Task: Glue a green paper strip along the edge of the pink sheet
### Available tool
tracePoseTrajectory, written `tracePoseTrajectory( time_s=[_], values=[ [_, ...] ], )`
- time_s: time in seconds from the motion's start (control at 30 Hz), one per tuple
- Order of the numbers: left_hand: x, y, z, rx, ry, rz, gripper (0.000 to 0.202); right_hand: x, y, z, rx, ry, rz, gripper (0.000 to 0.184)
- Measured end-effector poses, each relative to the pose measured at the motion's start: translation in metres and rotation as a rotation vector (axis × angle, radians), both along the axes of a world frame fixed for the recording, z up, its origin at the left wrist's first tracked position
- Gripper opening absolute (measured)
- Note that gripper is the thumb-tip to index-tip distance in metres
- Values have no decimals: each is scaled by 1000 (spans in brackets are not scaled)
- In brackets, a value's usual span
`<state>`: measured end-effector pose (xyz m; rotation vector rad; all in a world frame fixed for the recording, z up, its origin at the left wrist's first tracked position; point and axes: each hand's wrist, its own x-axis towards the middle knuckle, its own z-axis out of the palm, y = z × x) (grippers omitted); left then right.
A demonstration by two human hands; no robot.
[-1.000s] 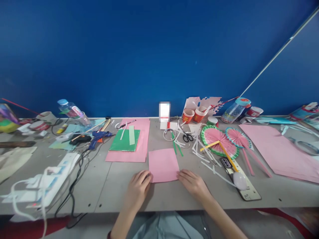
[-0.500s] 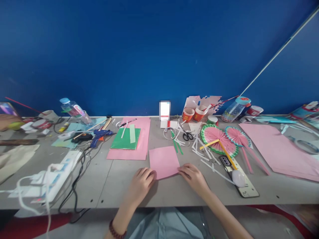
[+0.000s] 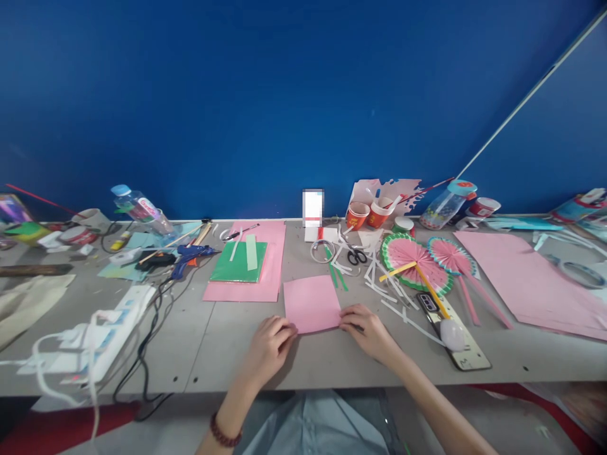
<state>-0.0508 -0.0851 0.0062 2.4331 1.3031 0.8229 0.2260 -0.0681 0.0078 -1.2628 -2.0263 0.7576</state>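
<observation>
A small pink paper sheet (image 3: 310, 302) lies flat on the grey table (image 3: 222, 354) in front of me. My left hand (image 3: 269, 346) pinches its near left corner with curled fingers. My right hand (image 3: 368, 330) pinches the near right corner in the same way. The near edge of the sheet is lifted or folded slightly under my fingers. A bead bracelet (image 3: 224, 433) is on my left wrist.
Behind the sheet lie a green pad on pink paper (image 3: 239, 263), scissors (image 3: 356, 256), white paper strips (image 3: 384, 287) and two watermelon paper fans (image 3: 411, 265). A phone (image 3: 453, 332) lies right, a large pink sheet (image 3: 531, 281) further right. A glue gun (image 3: 190, 256), cables and a power strip (image 3: 102, 335) sit left.
Both hands have moved forward along the sheet, and its visible length has shortened from the near edge. The view has shifted slightly, showing my left wrist and bracelet.
</observation>
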Motion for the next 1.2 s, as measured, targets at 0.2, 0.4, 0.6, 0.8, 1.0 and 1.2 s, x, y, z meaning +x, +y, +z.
tracePoseTrajectory(
  time_s=[0.2,0.4,0.6,0.8,1.0,1.2],
  values=[
    [4,-2,-3,-142,-102,121,19,-2,5,0,-94,-24,-29,19],
    [4,3,0,-290,-240,167,18,-2,13,3,-180,-25,-85,16],
    [7,3,4,-333,-215,235,23,-3,17,9,-233,-74,-79,14],
    [8,4,8,-388,-221,241,21,-3,18,10,-246,-84,-57,12],
    [8,2,10,-398,-224,224,15,-4,19,11,-263,-89,-55,12],
    [10,2,8,-380,-211,218,14,-6,16,21,-238,-121,-56,16]
  ],
)
